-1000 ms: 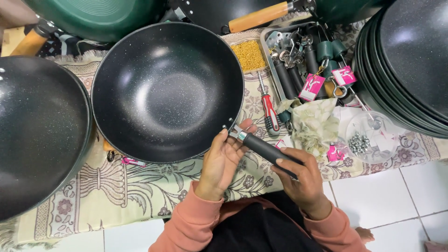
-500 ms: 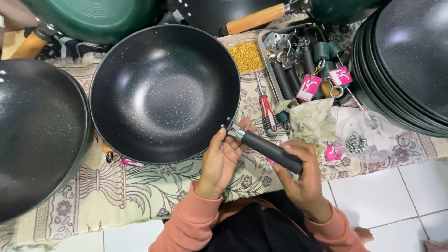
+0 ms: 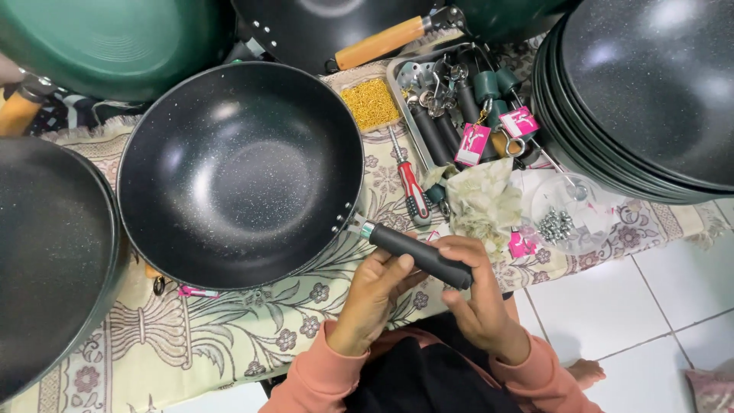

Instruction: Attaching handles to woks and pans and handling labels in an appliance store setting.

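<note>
1. Left hand (image 3: 375,294) is curling its fingers under the black handle (image 3: 419,255).
2. Right hand (image 3: 478,294) is pinching the handle's outer end.
3. Black wok (image 3: 238,172) is resting on the floral cloth (image 3: 222,336), handle attached.

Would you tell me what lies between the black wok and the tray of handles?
In the head view, a red-handled screwdriver lies on the patterned cloth between black wok and tray.
</note>
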